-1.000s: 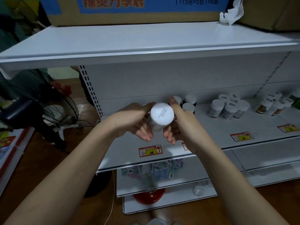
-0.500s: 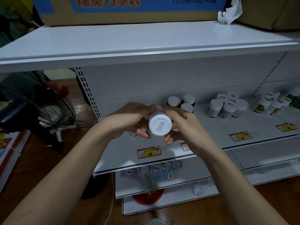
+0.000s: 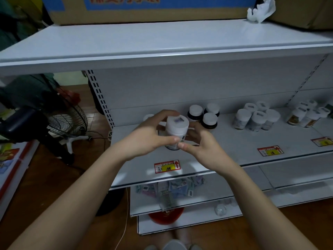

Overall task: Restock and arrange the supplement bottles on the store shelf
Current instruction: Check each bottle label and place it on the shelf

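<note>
A white supplement bottle [image 3: 175, 131] with a white cap stands upright just above the white middle shelf [image 3: 234, 147]. My left hand [image 3: 149, 136] curls round its left side, and my right hand [image 3: 201, 141] grips its right side. Both thumbs meet on the label at the front. Behind my left hand another white cap [image 3: 148, 117] partly shows. Three dark bottles [image 3: 203, 115] with white caps stand just behind and to the right. A cluster of white bottles [image 3: 255, 117] sits further right, and another group of bottles [image 3: 306, 114] at the far right.
Red and yellow price tags [image 3: 167, 166] [image 3: 270, 151] line the shelf's front edge. A cardboard box [image 3: 144, 8] rests on the top shelf. A floor fan [image 3: 66, 121] stands at the left. Packets [image 3: 169, 188] lie on the lower shelf.
The bottle has turned from cap-toward-me to upright and moved down and forward over the shelf. Both hands kept hold of it.
</note>
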A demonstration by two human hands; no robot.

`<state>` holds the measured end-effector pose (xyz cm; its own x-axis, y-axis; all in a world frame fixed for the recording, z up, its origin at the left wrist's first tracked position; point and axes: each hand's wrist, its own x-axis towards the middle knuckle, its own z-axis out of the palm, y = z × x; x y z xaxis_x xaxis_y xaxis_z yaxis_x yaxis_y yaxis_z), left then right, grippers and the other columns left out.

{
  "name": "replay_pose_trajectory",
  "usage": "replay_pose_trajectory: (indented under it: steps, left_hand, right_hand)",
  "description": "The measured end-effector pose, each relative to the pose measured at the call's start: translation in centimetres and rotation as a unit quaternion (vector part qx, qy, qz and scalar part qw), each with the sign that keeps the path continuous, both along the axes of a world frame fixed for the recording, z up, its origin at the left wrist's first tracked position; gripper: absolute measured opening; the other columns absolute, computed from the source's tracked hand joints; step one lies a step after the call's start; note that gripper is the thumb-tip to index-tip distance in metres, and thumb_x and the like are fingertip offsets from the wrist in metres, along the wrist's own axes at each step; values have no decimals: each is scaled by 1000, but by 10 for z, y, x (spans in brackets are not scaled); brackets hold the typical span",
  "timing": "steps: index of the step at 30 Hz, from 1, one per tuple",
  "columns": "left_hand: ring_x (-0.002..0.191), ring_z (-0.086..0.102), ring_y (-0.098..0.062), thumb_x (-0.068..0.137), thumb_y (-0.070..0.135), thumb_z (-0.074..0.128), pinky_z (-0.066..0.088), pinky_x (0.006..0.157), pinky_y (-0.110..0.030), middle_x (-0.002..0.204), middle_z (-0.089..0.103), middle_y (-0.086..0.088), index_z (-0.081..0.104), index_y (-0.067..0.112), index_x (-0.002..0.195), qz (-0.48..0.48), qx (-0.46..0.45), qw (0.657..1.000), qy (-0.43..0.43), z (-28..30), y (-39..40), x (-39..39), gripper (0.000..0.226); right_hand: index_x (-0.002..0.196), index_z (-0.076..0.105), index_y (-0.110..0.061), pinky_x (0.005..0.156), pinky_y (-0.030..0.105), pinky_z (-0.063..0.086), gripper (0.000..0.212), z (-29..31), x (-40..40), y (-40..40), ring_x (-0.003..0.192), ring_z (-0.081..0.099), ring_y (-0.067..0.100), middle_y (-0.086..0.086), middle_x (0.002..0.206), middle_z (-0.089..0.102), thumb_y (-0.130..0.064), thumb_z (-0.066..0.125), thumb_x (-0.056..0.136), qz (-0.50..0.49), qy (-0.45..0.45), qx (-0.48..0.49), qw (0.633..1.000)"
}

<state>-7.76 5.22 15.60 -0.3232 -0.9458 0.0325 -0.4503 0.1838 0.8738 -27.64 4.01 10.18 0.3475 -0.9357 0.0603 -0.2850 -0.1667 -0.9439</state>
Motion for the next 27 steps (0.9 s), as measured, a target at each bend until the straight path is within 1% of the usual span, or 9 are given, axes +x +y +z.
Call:
replay_pose_trajectory:
  steps: [2, 4, 8, 10, 12, 14, 17, 22, 27]
  left_hand:
    - [105, 60, 2, 84, 22, 79, 50, 83, -12, 124, 61, 14, 53, 33, 128, 18, -23, 999, -15, -8, 0, 0, 52]
    - [110, 59, -3, 83, 22, 79, 48, 88, -14, 126, 60, 13, 52, 33, 126, 31, -34, 998, -35, -16, -1, 1, 52]
    - [100, 55, 2, 80, 24, 81, 42, 80, -3, 118, 55, 18, 49, 30, 133, 50, -39, 995, -82, -27, 0, 1, 63]
    - [91, 53, 8, 78, 22, 83, 38, 76, 1, 111, 55, 19, 54, 26, 130, 51, -43, 991, -113, -35, 3, 1, 60]
    - [85, 54, 7, 76, 19, 84, 39, 73, -2, 105, 59, 14, 60, 19, 118, 42, -54, 987, -147, -48, 6, 0, 48]
    - [92, 57, -7, 75, 22, 82, 46, 78, -18, 106, 63, 2, 63, 16, 111, 32, -53, 981, -186, -66, 8, -3, 42]
    - [104, 54, -19, 75, 35, 78, 49, 83, -36, 109, 60, 1, 60, 28, 111, 39, -57, 960, -272, -89, 9, -7, 41]
    - [116, 50, -29, 79, 43, 75, 44, 89, -39, 120, 63, -3, 60, 22, 123, 78, -108, 940, -314, -92, -8, -11, 51]
    - [132, 36, -25, 84, 47, 68, 30, 100, -35, 138, 52, 1, 48, 29, 140, 141, -122, 919, -348, -94, -43, -9, 62]
  right_hand:
    - [134, 48, -20, 103, 25, 47, 52, -6, 2, 0, 124, 56, 1, -9, 131, 61, -12, 73, 89, 9, 13, 0, 1000]
    - [131, 48, -26, 98, 15, 46, 49, -9, 4, 2, 121, 54, -5, -16, 128, 60, -13, 71, 90, 18, 22, 4, 1000]
    - [124, 48, -37, 89, 3, 43, 45, -20, 4, 4, 115, 53, -12, -26, 120, 58, -16, 70, 91, 17, 52, -5, 998]
    - [124, 49, -38, 91, 7, 44, 44, -29, 4, 4, 115, 54, -9, -25, 120, 59, -18, 70, 91, 24, 69, -1, 997]
    - [128, 50, -34, 94, 15, 47, 45, -44, 5, 5, 115, 56, -4, -20, 123, 60, -21, 70, 90, 34, 93, 2, 995]
    - [128, 51, -30, 93, 21, 49, 44, -61, 5, 9, 110, 58, -1, -16, 121, 61, -22, 71, 90, 41, 126, 7, 991]
    - [124, 53, -29, 93, 37, 53, 42, -85, 2, 12, 104, 63, 4, -15, 116, 64, -20, 72, 88, 38, 136, 21, 990]
    - [129, 53, -25, 94, 25, 50, 38, -92, 2, -5, 115, 59, 7, -11, 121, 63, -18, 65, 93, 12, 123, 8, 992]
    - [138, 52, -7, 108, 35, 41, 42, -112, 12, -29, 128, 50, 26, 11, 140, 55, -11, 52, 97, -52, 210, -80, 973]
